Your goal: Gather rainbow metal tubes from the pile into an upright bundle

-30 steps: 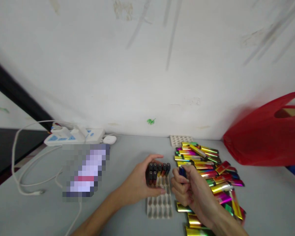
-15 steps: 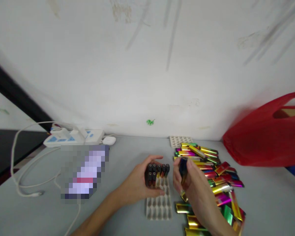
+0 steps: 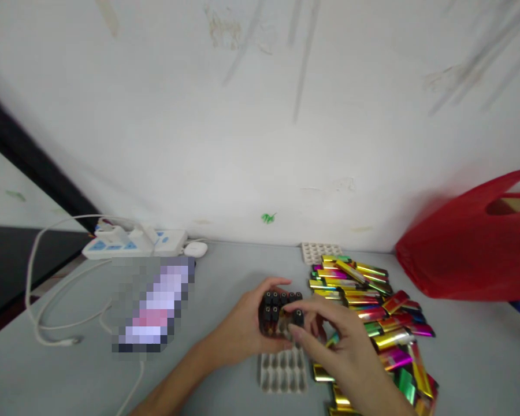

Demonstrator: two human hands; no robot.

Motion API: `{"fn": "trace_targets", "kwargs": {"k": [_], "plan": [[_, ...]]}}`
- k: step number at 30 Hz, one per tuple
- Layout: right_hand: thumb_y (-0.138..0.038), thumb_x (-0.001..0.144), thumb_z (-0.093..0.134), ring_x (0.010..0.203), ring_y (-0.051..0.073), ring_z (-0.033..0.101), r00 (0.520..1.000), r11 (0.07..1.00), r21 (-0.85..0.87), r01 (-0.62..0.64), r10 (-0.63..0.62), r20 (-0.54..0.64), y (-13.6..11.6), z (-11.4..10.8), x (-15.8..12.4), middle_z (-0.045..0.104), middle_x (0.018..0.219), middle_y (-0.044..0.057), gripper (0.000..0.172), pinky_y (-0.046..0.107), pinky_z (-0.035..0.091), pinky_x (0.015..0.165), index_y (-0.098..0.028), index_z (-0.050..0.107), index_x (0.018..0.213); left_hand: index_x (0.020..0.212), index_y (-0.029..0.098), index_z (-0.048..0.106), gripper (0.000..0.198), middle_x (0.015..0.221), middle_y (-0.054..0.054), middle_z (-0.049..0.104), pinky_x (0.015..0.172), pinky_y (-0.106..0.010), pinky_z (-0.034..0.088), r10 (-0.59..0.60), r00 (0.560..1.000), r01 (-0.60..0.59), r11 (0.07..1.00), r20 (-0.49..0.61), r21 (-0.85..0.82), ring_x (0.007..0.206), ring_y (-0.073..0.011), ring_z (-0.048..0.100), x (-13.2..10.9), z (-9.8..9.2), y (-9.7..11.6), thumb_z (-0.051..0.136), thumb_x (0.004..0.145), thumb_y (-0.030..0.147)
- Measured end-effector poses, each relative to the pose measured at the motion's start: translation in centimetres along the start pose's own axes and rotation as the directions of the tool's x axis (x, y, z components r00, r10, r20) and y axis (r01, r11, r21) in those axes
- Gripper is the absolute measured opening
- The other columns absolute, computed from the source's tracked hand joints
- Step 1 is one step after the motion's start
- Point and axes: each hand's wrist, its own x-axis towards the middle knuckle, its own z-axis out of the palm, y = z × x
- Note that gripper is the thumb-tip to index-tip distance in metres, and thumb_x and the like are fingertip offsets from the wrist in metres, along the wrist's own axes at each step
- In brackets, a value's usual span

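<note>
My left hand [image 3: 245, 320] curls round a cluster of upright lighters [image 3: 272, 314], their black ends facing up. They stand in two rows at the far end of a pale moulded tray [image 3: 283, 375] with rows of pockets. My right hand [image 3: 335, 335] pinches one lighter [image 3: 299, 316] between thumb and fingers, black end up, over the tray beside the second row. Whether its lower end sits in a pocket is hidden. To the right lies a pile of shiny metallic lighters [image 3: 390, 338] in gold, red, green and purple, partly behind my right hand.
Another pale pocketed tray [image 3: 320, 252] lies by the wall behind the pile. A red bag [image 3: 472, 248] stands at the right. On the left are a power strip [image 3: 134, 244], a white cable [image 3: 37, 312], a small white case [image 3: 195, 249] and a blurred-out phone [image 3: 158, 306].
My right hand has moved left from beside the pile to the tray, bringing the lighter next to the standing ones. My left hand stays round the cluster. The view has shifted slightly.
</note>
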Motion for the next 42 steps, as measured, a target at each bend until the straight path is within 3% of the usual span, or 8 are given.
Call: {"fn": "trace_targets", "kwargs": {"k": [4,11,24,30,34,37,40,42], "plan": [[-0.023,0.098,0.077,0.071,0.016,0.067,0.992,0.982,-0.145,0.123,-0.116,0.058,0.2,0.3,-0.1,0.07,0.078,-0.003,0.025,0.028,0.052,0.072,-0.028,0.084,0.121,0.151,0.025,0.053,0.093,0.131,-0.01,0.072,0.086,-0.033,0.062,0.02,1.0,-0.02,1.0,-0.015,0.013,0.106,-0.0275,0.078,0.1,0.0,-0.1,0.099,0.07,0.02],[-0.022,0.097,0.077,0.069,0.016,0.069,0.989,0.963,-0.225,0.146,-0.135,0.062,0.5,0.2,0.0,0.072,0.077,-0.003,0.023,0.026,0.054,0.071,-0.027,0.083,0.119,0.15,0.025,0.055,0.092,0.127,-0.009,0.073,0.086,-0.033,0.061,0.026,1.0,-0.025,0.999,-0.012,0.034,0.102,-0.0261,0.077,0.1,-0.1,-0.1,0.098,0.069,0.018],[-0.041,0.103,0.074,0.064,0.017,0.065,0.997,0.982,-0.184,0.05,-0.037,0.073,0.7,0.7,-0.2,0.07,0.072,-0.003,0.026,0.027,0.05,0.064,-0.027,0.081,0.125,0.147,0.024,0.057,0.088,0.125,-0.007,0.072,0.083,-0.03,0.059,0.035,0.999,-0.034,0.999,-0.019,0.017,0.101,-0.024,0.075,0.2,0.1,0.2,0.097,0.069,0.021],[-0.047,0.106,0.068,0.07,0.02,0.064,0.994,0.956,0.29,-0.04,0.067,-0.081,0.0,0.8,-0.1,0.068,0.076,0.0,0.03,0.032,0.052,0.068,-0.025,0.079,0.124,0.152,0.026,0.052,0.095,0.131,-0.01,0.072,0.09,-0.036,0.061,0.031,0.999,-0.03,0.995,-0.011,0.1,0.108,-0.0284,0.076,0.1,0.0,-0.1,0.101,0.071,0.025],[-0.044,0.099,0.067,0.094,0.026,0.07,0.95,0.661,0.75,0.001,0.234,-0.207,-0.3,-0.2,0.8,0.077,0.096,0.006,0.026,0.042,0.056,0.092,-0.029,0.082,0.114,0.164,0.029,0.037,0.123,0.152,-0.016,0.063,0.114,-0.048,0.053,0.113,0.99,-0.099,0.983,-0.083,0.157,0.135,-0.0357,0.066,-0.1,0.0,-0.1,0.108,0.064,0.037],[-0.035,0.091,0.068,0.133,0.032,0.065,0.899,0.469,0.881,-0.066,0.411,-0.152,-0.5,-1.0,1.0,0.078,0.137,0.008,0.034,0.055,0.043,0.121,-0.032,0.082,0.122,0.171,0.03,0.025,0.11,0.167,-0.019,0.047,0.124,-0.057,0.043,0.358,0.912,-0.263,0.885,-0.201,0.384,0.153,-0.0397,0.048,-0.8,0.1,0.4,0.091,0.085,0.045],[-0.049,0.095,0.064,0.15,0.035,0.056,0.895,0.37,0.924,-0.097,0.439,-0.082,-1.0,-1.5,0.9,0.071,0.153,0.009,0.044,0.062,0.028,0.133,-0.032,0.079,0.132,0.173,0.031,0.029,0.095,0.175,-0.016,0.034,0.127,-0.065,0.032,0.686,0.708,-0.347,0.544,-0.167,0.764,0.156,-0.0462,0.038,-1.9,0.5,1.3,0.072,0.091,0.049],[-0.064,0.099,0.057,0.154,0.036,0.052,0.902,0.34,0.934,-0.114,0.43,-0.047,-1.4,-1.6,0.9,0.068,0.157,0.01,0.054,0.063,0.027,0.134,-0.032,0.077,0.137,0.168,0.036,0.046,0.085,0.183,-0.008,0.02,0.128,-0.063,0.026,0.742,0.67,-0.321,0.327,-0.031,0.889,0.155,-0.0469,0.037,-2.6,1.0,1.9,0.071,0.089,0.057]]}}
